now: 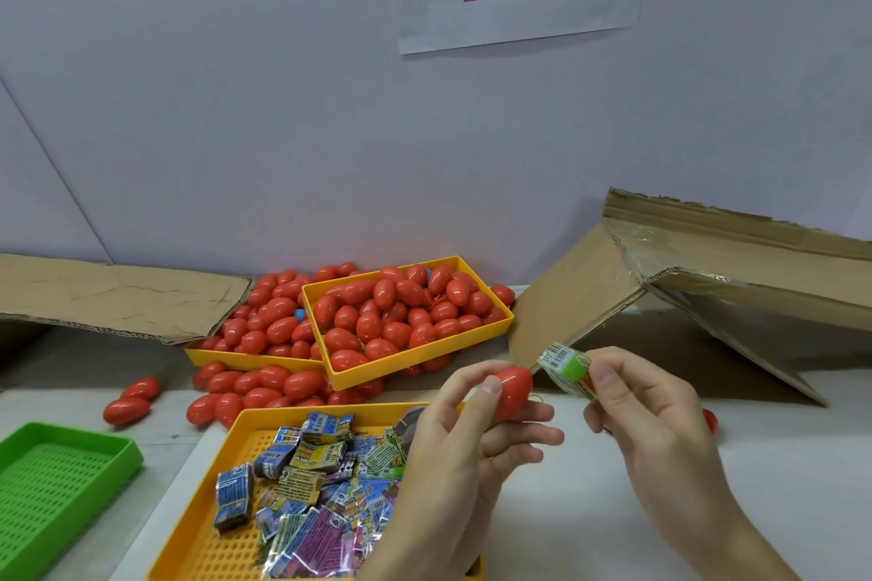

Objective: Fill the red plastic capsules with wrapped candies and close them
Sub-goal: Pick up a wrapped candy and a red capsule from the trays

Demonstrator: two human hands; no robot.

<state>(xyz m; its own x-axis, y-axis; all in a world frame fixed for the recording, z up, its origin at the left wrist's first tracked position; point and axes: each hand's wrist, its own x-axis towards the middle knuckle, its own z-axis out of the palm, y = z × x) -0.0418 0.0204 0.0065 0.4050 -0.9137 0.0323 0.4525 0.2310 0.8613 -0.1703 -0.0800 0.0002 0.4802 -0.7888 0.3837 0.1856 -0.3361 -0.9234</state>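
L hand [465, 434] grips red capsule [512, 393] above candy tray [264, 420]. R hand [634, 410] pinches green wrapped candy [568, 370] just beside capsule's upper end. More capsules fill yellow trays [472, 344] behind.

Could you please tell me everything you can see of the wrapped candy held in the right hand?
The wrapped candy is a small block in glossy printed wrapping, mostly green with orange, and a white barcode panel at its far end. The right hand pinches its near end, tilting it toward the red capsule in the left hand. It hangs in the air, just short of the capsule.
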